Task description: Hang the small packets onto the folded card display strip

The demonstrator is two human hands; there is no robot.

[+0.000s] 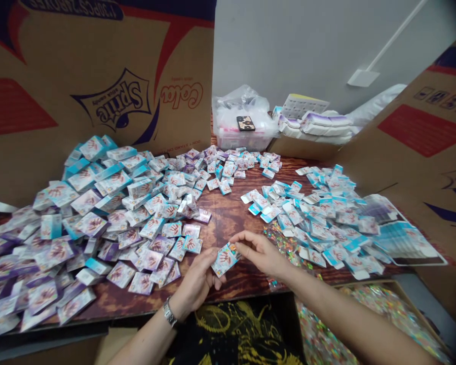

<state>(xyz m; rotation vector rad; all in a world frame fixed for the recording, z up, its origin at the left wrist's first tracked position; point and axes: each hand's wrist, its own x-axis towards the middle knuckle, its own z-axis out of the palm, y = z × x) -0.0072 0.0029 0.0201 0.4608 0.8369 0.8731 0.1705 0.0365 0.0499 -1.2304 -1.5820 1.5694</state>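
Bare forearms (338, 309) reach to the table (231, 208), left hand (197, 278) clamped on a box (225, 260), right hand (261, 252) pinching a colourful packet (233, 248) at its top. More packets (383, 298) fill a carton (417, 313) below the right hand; purple-and-white stacks (323, 123) fill another (307, 149) beyond it.

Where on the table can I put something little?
The table has bare wood between the left box pile and right box pile, beyond the left hand and right hand. A strip lies along the front edge, by the left pile's right end. Both piles are crowded.
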